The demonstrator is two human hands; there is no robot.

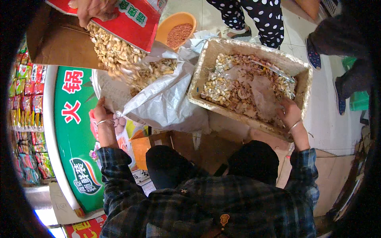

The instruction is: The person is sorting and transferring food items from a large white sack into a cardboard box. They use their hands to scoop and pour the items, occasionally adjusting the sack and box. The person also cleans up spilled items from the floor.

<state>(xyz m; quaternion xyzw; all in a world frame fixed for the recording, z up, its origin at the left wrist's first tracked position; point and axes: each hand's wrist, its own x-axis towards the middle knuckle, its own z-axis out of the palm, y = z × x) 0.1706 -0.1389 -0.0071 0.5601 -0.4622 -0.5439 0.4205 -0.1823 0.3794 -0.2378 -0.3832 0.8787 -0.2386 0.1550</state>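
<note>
My left hand point(103, 114) grips the mouth of a white woven sack point(166, 102) at its left rim. Pale tan dried food pieces point(116, 52) pour into the sack in a blurred stream. They come from a tilted red printed carton or bag point(134, 25), held by another person's hand point(93, 10). My right hand point(289, 113) reaches into a worn foam box point(202, 104) at its near right corner. Its fingers touch crumpled clear plastic film point(263, 92) over tan and pinkish pieces point(220, 84); whether they grip anything is unclear.
An orange bowl point(192, 20) of reddish kernels stands behind the sack. A brown cardboard box point(68, 44) is at the upper left. Beside it are a green printed panel point(71, 134) and hanging snack packets point(26, 95). Other people's legs point(269, 20) stand beyond the foam box.
</note>
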